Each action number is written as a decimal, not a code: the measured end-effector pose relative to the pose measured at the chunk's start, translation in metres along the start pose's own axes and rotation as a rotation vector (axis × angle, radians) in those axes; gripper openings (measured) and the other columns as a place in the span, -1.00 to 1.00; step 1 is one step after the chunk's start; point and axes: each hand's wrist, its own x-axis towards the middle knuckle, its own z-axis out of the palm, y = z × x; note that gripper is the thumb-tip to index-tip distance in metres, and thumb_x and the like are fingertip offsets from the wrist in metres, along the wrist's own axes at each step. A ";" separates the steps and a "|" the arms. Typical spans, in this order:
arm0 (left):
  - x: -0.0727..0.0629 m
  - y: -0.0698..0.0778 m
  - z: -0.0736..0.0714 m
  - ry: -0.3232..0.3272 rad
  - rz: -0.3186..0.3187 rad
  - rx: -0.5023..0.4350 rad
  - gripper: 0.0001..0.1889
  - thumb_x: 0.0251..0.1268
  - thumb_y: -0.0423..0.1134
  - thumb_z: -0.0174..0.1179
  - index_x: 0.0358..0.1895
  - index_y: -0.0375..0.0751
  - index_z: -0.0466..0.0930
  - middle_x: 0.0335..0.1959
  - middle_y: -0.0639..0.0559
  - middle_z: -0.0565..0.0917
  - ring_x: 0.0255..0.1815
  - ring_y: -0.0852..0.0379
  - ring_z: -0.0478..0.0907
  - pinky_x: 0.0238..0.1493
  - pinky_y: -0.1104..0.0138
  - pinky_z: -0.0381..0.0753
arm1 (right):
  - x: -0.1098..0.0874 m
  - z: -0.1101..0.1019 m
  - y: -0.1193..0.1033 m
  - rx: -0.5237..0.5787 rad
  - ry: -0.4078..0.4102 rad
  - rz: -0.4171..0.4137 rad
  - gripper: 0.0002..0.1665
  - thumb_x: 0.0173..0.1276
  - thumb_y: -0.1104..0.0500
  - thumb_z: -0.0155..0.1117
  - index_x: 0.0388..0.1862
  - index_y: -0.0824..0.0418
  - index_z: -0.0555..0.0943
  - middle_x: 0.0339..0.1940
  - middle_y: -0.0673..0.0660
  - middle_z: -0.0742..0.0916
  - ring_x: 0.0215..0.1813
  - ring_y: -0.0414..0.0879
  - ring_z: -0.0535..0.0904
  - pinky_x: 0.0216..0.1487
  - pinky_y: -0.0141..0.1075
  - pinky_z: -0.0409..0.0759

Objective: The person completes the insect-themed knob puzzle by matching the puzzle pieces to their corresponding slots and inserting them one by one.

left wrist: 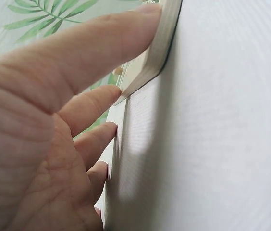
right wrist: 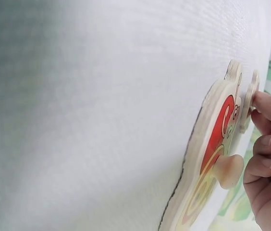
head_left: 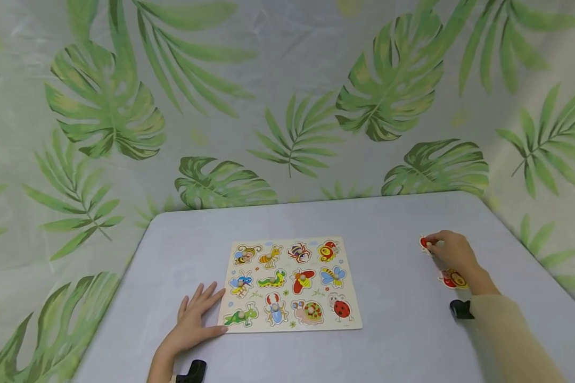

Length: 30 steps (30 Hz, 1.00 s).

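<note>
A wooden insect puzzle board [head_left: 287, 284] lies on the table, with colourful bug pictures, many bearing small round knobs. My left hand [head_left: 191, 319] is spread at its left side, thumb on the near left corner and fingertips along the edge. In the left wrist view the thumb [left wrist: 111, 41] touches the board's rim [left wrist: 159, 53]. Over at the right, my right hand [head_left: 455, 255] pinches a small red ladybug puzzle piece [head_left: 424, 242] between thumb and forefinger. Beneath that wrist lies a red and yellow puzzle piece [head_left: 454, 279], whose knob [right wrist: 229, 171] shows in the right wrist view.
The white-covered table [head_left: 393, 346] has a far edge against a leaf-patterned cloth [head_left: 287, 106]. A black wrist-camera mount [head_left: 461, 309] sits by the right wrist and another black mount [head_left: 194, 371] by the left.
</note>
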 end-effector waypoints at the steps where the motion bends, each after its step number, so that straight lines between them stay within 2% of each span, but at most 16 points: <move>1: -0.001 0.000 0.001 0.001 -0.002 -0.001 -0.13 -0.24 0.01 0.45 0.31 -0.09 0.37 0.47 -0.23 0.17 0.51 -0.38 -0.16 0.37 -0.30 -0.43 | 0.000 0.000 0.000 -0.005 -0.001 -0.010 -0.68 0.30 0.21 0.18 -0.08 0.41 0.62 0.00 0.50 0.61 0.08 0.44 0.45 0.07 0.27 0.41; 7: -0.004 -0.001 0.003 -0.006 -0.004 -0.003 -0.13 -0.23 0.00 0.45 0.32 -0.09 0.37 0.47 -0.23 0.16 0.51 -0.38 -0.17 0.37 -0.30 -0.44 | 0.000 0.001 0.004 -0.010 -0.007 -0.027 -0.69 0.30 0.20 0.18 -0.16 0.44 0.65 -0.12 0.46 0.67 -0.05 0.32 0.54 0.01 0.21 0.47; 10: -0.002 0.000 0.001 0.003 0.013 -0.002 -0.14 -0.22 -0.01 0.44 0.32 -0.09 0.37 0.47 -0.24 0.16 0.50 -0.40 -0.17 0.35 -0.31 -0.44 | 0.002 -0.003 0.001 -0.013 -0.002 -0.030 -0.70 0.30 0.20 0.19 -0.19 0.45 0.65 -0.24 0.39 0.71 -0.23 0.16 0.59 -0.12 0.09 0.55; 12: 0.000 0.001 -0.001 0.014 0.022 0.002 -0.14 -0.22 -0.01 0.44 0.31 -0.09 0.37 0.46 -0.25 0.17 0.50 -0.41 -0.17 0.35 -0.32 -0.43 | 0.004 -0.007 -0.001 -0.019 -0.009 -0.026 -0.70 0.31 0.18 0.19 -0.19 0.44 0.65 -0.25 0.38 0.72 -0.28 0.08 0.58 -0.18 0.01 0.56; 17: 0.004 0.002 -0.004 0.029 0.046 0.009 -0.15 -0.20 -0.01 0.44 0.32 -0.08 0.37 0.46 -0.26 0.17 0.49 -0.42 -0.17 0.34 -0.34 -0.43 | 0.004 -0.015 -0.007 -0.018 -0.024 -0.011 -0.66 0.30 0.11 0.23 -0.21 0.41 0.66 -0.20 0.40 0.70 -0.26 0.08 0.55 -0.29 -0.15 0.55; 21: 0.001 0.002 -0.005 0.021 0.036 0.017 -0.14 -0.21 0.01 0.44 0.32 -0.09 0.36 0.46 -0.26 0.16 0.49 -0.43 -0.17 0.34 -0.34 -0.43 | 0.000 -0.014 -0.009 -0.004 -0.044 -0.026 -0.66 0.26 0.09 0.27 -0.26 0.39 0.68 -0.29 0.34 0.72 -0.38 -0.05 0.52 -0.44 -0.33 0.44; 26: -0.001 0.001 -0.004 0.015 0.032 0.023 -0.14 -0.20 0.02 0.43 0.32 -0.10 0.36 0.46 -0.26 0.17 0.49 -0.42 -0.16 0.34 -0.33 -0.42 | -0.009 -0.010 -0.011 -0.026 -0.040 -0.043 -0.68 0.23 0.05 0.31 -0.34 0.33 0.70 -0.39 0.25 0.73 -0.42 -0.13 0.48 -0.47 -0.37 0.39; 30: 0.000 0.002 -0.002 0.009 0.032 0.023 -0.14 -0.19 0.02 0.42 0.33 -0.09 0.35 0.47 -0.25 0.16 0.49 -0.42 -0.17 0.34 -0.33 -0.42 | -0.017 -0.010 -0.015 -0.027 -0.038 -0.047 -0.62 0.22 -0.04 0.31 -0.38 0.30 0.70 -0.39 0.23 0.72 -0.45 -0.13 0.45 -0.50 -0.36 0.38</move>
